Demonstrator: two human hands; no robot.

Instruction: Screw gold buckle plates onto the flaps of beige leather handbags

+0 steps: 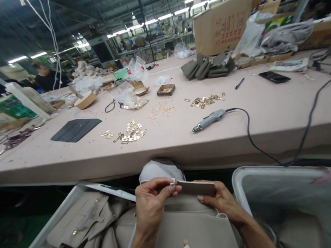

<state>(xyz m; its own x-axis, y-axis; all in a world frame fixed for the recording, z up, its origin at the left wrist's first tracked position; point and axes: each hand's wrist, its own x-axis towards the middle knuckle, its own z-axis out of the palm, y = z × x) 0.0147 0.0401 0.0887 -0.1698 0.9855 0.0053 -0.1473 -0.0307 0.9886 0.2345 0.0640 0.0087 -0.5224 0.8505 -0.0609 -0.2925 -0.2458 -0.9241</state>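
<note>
A grey-beige handbag (195,239) rests upright in front of me, with a small metal fitting (186,247), partly wrapped in white, on its front. My left hand (155,196) pinches the left end of the bag's flap (195,188), where a small whitish piece shows between thumb and fingers. The flap's right end is gripped by my right hand (219,199), thumb in front and fingers behind. Below the flap, the bag's upper edge shows between my hands. What lies behind the flap is hidden.
Beyond my hands, the table (163,136) carries metal plates (131,133), a corded electric screwdriver (209,121), a dark sheet (75,129), a small box (166,90) and a phone (274,77). A bin of bags (81,215) stands left, a white tub (244,180) right.
</note>
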